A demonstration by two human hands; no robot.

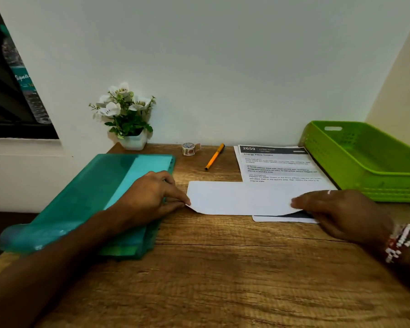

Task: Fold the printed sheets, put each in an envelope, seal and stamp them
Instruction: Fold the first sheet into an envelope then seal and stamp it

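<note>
One folded sheet (239, 198), blank side up, lies at centre frame, overlapping the printed sheets (279, 165). The left hand (149, 197) pinches its left corner; the right hand (341, 211) presses its right end with straight fingers. Green basket (376, 188) at right, teal folder (81, 197) at left; wooden table (223, 268), white wall (223, 55).

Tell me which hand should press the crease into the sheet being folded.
Right, probably. The right hand already lies flat on the folded sheet, fingers straight, while the left hand pinches its near-left corner and can hold it aligned.
</note>
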